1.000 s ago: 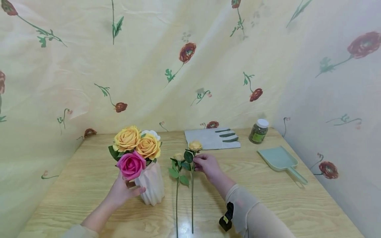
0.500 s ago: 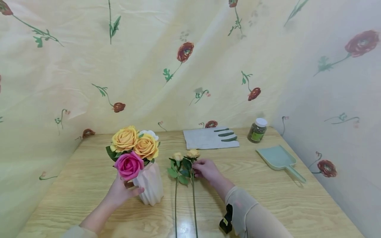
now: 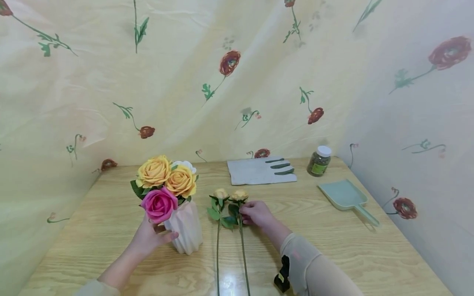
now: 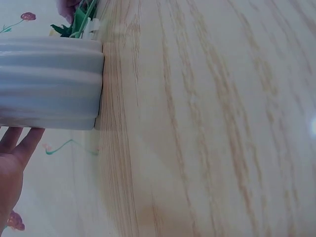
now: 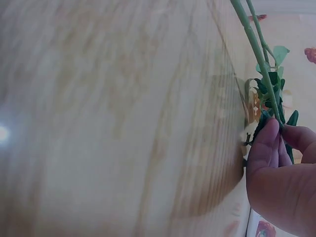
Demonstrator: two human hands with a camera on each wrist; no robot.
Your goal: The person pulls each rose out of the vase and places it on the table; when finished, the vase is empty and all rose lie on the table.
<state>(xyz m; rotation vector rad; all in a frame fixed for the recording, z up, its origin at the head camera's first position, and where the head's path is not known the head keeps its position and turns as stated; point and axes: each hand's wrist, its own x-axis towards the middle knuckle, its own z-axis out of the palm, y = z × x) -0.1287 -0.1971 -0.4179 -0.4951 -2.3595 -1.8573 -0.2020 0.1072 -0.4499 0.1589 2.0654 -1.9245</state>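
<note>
A white ribbed vase (image 3: 187, 230) stands upright at left on the wooden table, holding yellow, magenta and white flowers. My left hand (image 3: 149, 238) holds its left side, thumb toward the front. The left wrist view shows fingertips against the vase (image 4: 49, 84). Right of it, two pale yellow roses lie side by side, long stems toward me. Thumb and fingers of my right hand (image 3: 259, 213) pinch the stem of the right rose (image 3: 239, 195) just below its bloom. The other rose (image 3: 221, 193) lies to its left. Close up, that pinched stem (image 5: 261, 59) passes between thumb and forefinger.
A pale glove (image 3: 252, 170) with dark green finger strips lies at the table's back. Farther right stand a white-lidded jar (image 3: 319, 163) and, nearer, a light green dustpan (image 3: 344, 194). Patterned cloth (image 3: 177, 82) hangs behind and along the sides.
My right hand has drawn the right rose's head down toward me, level with the other rose, and its stem end has swung slightly right. The left hand stays at the vase.
</note>
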